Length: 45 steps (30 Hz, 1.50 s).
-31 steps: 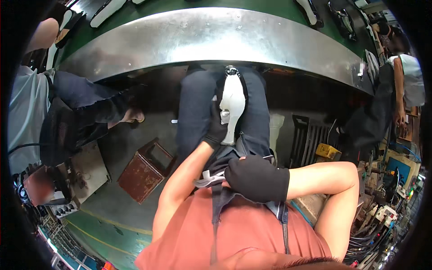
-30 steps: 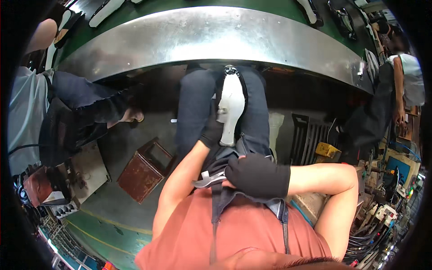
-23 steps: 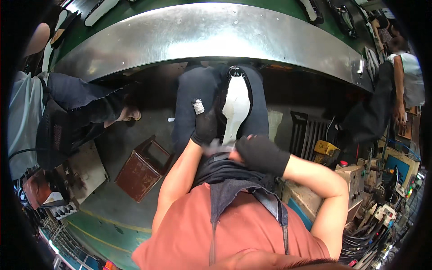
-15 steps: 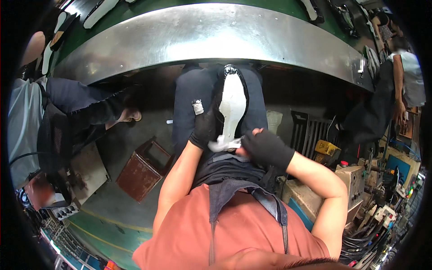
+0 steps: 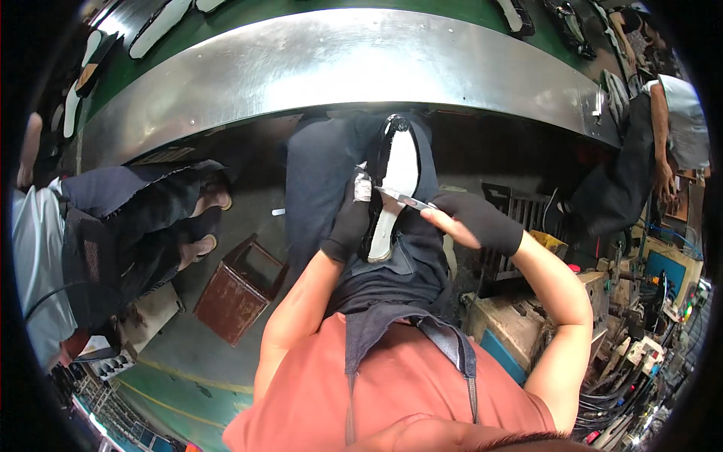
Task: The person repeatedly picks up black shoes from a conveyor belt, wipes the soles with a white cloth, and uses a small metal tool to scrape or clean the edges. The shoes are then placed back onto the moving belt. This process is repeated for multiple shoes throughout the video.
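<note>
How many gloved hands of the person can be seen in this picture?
2. The left hand grips the white shoe sole on the lap; the right hand holds a thin metal tool against it.

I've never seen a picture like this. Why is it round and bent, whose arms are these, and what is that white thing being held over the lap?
The camera sits on a person's head and looks down, so you see their own chest, lap and forearms; its wide lens bends straight edges. There is no machine here, only two gloved hands. The left hand grips a white shoe sole with a dark rim, held upright over the knees. The right hand holds a thin metal blade-like tool against the sole. Ahead curves a steel-edged green workbench with more soles lying on it. A rusty box stands on the floor, and other people sit or stand at both sides.
</note>
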Tool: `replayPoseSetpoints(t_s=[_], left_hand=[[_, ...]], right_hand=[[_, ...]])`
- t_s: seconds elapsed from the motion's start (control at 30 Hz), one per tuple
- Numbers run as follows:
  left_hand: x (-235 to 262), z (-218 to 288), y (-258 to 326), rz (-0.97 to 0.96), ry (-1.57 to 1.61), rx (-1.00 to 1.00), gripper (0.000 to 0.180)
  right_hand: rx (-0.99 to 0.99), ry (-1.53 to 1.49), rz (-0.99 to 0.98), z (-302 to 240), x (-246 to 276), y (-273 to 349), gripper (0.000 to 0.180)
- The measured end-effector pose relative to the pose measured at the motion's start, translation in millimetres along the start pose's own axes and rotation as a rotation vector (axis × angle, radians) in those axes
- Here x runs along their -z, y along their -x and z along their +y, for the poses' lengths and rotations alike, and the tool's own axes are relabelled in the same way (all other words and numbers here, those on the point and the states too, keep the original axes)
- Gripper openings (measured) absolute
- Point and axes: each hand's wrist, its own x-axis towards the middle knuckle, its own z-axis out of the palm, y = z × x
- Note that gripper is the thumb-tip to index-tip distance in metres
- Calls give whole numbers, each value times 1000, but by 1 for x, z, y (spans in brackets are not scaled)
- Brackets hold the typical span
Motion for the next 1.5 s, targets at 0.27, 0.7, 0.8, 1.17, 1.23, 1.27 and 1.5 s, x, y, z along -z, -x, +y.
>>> replayPoseSetpoints(t_s=[0.27,0.7,0.8,1.17,1.23,1.27,1.5], left_hand=[[-18,-10,-26,309,-410,-633,42],[4,8,-31,-149,-187,-429,61],[13,14,-10,-288,-37,-321,54],[40,17,-11,-45,-1020,-906,58],[53,-4,-21,-21,-1113,-831,57],[59,-15,-26,-74,-1006,-656,55],[48,10,-16,-55,-1116,-821,50]], right_hand=[[312,406,372,74,-43,-31,36],[717,731,-1,-80,-55,4,43],[574,586,128,-35,-46,-15,38],[183,753,148,-5,-39,-19,43],[375,792,150,-33,-44,-5,43],[462,798,153,-51,-50,1,43],[141,739,216,-7,-39,-3,38]])
